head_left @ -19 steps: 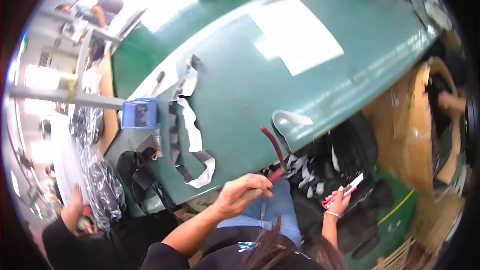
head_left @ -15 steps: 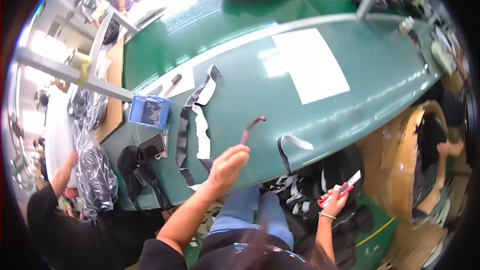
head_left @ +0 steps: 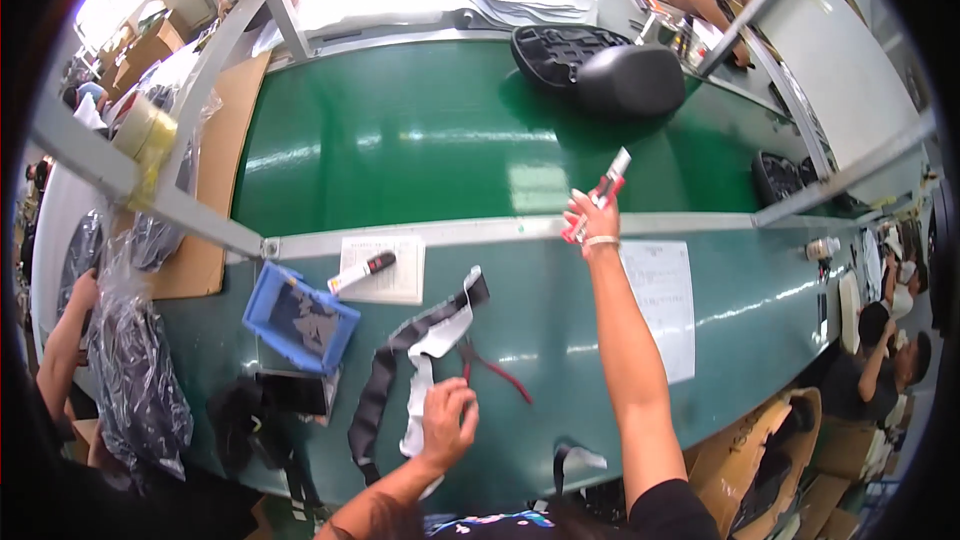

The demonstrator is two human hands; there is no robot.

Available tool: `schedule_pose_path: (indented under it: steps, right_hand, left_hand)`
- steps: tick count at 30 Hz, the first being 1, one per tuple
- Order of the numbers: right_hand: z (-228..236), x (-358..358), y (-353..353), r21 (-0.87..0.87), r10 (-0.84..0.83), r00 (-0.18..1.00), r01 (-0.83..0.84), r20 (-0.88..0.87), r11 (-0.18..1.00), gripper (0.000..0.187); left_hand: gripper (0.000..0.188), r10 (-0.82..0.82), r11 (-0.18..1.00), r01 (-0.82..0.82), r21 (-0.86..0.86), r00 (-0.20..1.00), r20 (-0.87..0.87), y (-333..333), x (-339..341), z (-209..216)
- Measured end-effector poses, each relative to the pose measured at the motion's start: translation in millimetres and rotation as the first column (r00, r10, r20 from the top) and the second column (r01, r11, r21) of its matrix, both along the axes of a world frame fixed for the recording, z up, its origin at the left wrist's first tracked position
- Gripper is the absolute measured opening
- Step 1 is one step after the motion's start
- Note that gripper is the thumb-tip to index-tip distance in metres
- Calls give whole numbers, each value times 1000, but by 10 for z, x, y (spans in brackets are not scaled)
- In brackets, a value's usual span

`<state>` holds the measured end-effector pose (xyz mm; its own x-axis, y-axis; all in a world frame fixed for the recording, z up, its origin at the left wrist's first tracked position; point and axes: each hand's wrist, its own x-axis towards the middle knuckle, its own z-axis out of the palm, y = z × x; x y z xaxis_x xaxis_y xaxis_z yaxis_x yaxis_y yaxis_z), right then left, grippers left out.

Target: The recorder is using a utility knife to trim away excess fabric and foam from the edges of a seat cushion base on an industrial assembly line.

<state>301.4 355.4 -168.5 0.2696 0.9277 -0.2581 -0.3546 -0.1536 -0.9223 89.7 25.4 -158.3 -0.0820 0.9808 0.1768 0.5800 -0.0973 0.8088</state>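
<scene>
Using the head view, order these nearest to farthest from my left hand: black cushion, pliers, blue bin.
1. Pliers: close by, ahead and slightly right.
2. Blue bin: ahead and left.
3. Black cushion: far ahead, to the right.

On my table (head_left: pixel 560 320), pliers (head_left: pixel 498 376) lie between 11 and 12 o'clock, just ahead of my left hand (head_left: pixel 448 425); a strap (head_left: pixel 376 405) at 11, a bin (head_left: pixel 285 340) nearer 10. Paper (head_left: pixel 660 310) lies at 1. Beyond the rail (head_left: pixel 450 232), a seat (head_left: pixel 640 80) sits past 12.
</scene>
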Motion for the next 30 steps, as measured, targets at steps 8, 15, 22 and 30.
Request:
schedule_pose_path:
  steps: [8,15,22,30]
  right_hand:
    - [-186,-1093,2324,-108,-347,937,341,-38,934,52]
    - [-259,-980,2659,25,-468,818,504,-335,863,47]
    - [-292,713,-85,126,-75,990,90,-122,988,32]
    - [499,1752,-4258,-413,158,982,-102,103,905,35]
  left_hand:
    - [20,122,985,-110,-132,989,87,-137,-58,-396]
    - [20,157,979,-137,-153,979,127,-141,8,-521]
    - [17,56,975,-20,-223,987,154,-114,-185,-259]
    - [48,291,832,238,-501,581,760,-102,212,-22]
